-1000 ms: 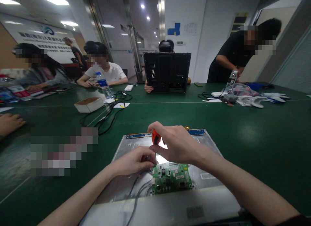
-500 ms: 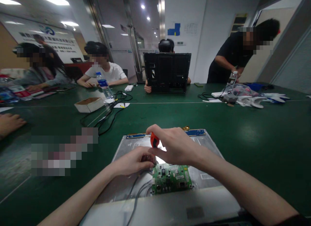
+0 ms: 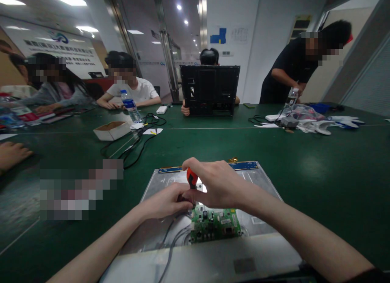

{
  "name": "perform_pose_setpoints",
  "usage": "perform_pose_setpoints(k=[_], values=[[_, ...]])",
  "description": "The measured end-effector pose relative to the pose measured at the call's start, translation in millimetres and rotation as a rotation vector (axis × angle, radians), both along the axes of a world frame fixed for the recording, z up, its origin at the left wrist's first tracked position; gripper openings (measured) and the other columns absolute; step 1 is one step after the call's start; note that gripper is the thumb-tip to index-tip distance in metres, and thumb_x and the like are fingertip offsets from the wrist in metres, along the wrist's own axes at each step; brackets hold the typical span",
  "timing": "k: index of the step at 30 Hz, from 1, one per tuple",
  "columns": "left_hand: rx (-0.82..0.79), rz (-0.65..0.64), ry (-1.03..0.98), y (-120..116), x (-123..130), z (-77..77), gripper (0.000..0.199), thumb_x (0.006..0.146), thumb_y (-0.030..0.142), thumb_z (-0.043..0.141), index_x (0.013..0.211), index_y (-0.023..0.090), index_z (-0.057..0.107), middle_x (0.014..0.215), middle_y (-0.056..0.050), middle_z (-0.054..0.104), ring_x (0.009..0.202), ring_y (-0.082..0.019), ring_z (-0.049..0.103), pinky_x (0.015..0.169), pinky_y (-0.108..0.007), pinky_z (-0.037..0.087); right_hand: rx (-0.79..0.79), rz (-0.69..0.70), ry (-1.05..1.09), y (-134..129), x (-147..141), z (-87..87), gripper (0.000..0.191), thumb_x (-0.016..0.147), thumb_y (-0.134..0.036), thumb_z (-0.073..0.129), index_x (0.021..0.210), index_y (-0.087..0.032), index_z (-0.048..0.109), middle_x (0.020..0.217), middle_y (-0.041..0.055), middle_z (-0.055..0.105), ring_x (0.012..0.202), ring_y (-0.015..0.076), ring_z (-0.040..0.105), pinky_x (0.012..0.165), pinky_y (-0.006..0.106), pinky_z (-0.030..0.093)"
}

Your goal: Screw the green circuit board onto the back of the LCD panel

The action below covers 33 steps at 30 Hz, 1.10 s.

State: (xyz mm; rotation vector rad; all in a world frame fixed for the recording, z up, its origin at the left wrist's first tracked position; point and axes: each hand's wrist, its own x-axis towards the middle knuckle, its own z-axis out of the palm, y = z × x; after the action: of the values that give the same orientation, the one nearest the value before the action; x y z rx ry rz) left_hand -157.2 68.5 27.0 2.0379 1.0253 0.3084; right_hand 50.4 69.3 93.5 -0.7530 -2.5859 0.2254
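My right hand [image 3: 217, 183] is closed around the red and black handle of a screwdriver [image 3: 191, 176], held nearly upright above the upper left corner of a green circuit board [image 3: 215, 226]. Its tip is hidden by my fingers. Right beside it, my left hand [image 3: 170, 199] has its thumb and fingers pressed together low at the board's corner; what they grip is hidden. The board sits on the silvery metal back of a flat display panel [image 3: 146, 230]. Grey cables [image 3: 173, 244] run from the board's left side, and a narrow blue circuit strip [image 3: 248, 166] lines the panel's far edge.
On the green table [image 3: 183, 143] ahead stand an open white box [image 3: 112, 132], black cables [image 3: 137, 153] and a water bottle [image 3: 130, 107]. Gloves [image 3: 319, 126] and a plastic bag lie at right. Across the table a person holds a black frame [image 3: 210, 90]; other people are around.
The screwdriver handle has shifted slightly left and turned a little in my right hand. My left hand stays nearly in place.
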Motion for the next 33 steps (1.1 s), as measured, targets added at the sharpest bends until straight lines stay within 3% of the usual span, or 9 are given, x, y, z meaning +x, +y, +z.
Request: perform_pose_setpoints(k=[12, 26, 29, 33], values=[[-0.057, 0.008, -0.017, -2.5, 2.1, -0.1, 0.013, 0.081, 0.027, 0.055, 0.087, 0.016, 0.059, 0.073, 0.000, 0.060, 0.067, -0.018, 0.056, 0.062, -0.027, 0.044, -0.004, -0.007, 0.026, -0.1, -0.6, 0.0, 0.028, 0.087, -0.028, 0.048, 0.113, -0.018, 0.042, 0.088, 0.0022, 0.067, 0.067, 0.0145, 0.056, 0.055, 0.026, 0.026], [-0.047, 0.007, 0.033, -2.5, -0.8, -0.7, 0.020, 0.080, 0.035, 0.062, 0.087, 0.017, 0.060, 0.073, 0.001, 0.057, 0.066, -0.015, 0.053, 0.058, -0.024, 0.043, 0.006, 0.008, 0.065, 2.5, 8.0, 11.9, 0.028, 0.085, -0.023, 0.050, 0.112, -0.020, 0.042, 0.083, -0.0016, 0.062, 0.063, 0.0116, 0.051, 0.055, 0.024, 0.031], [-0.001, 0.037, 0.042, 0.1, -2.1, 8.1, 0.025, 0.081, 0.037, 0.060, 0.098, 0.017, 0.061, 0.083, -0.002, 0.061, 0.074, -0.017, 0.057, 0.067, -0.027, 0.047, 0.051, -0.057, 0.112, 0.8, 22.9, 25.2, 0.028, 0.079, -0.021, 0.051, 0.106, -0.018, 0.043, 0.073, -0.0031, 0.054, 0.057, 0.0100, 0.044, 0.052, 0.024, 0.031], [0.191, 0.200, 0.006, 4.8, -17.9, 38.6, 0.026, 0.083, 0.040, 0.058, 0.100, 0.020, 0.063, 0.095, -0.003, 0.066, 0.087, -0.020, 0.060, 0.079, -0.032, 0.049, 0.106, -0.132, 0.322, -12.9, 69.5, 49.8, 0.014, 0.076, -0.013, 0.048, 0.088, -0.019, 0.047, 0.073, -0.0009, 0.052, 0.060, 0.0112, 0.049, 0.056, 0.027, 0.040]])
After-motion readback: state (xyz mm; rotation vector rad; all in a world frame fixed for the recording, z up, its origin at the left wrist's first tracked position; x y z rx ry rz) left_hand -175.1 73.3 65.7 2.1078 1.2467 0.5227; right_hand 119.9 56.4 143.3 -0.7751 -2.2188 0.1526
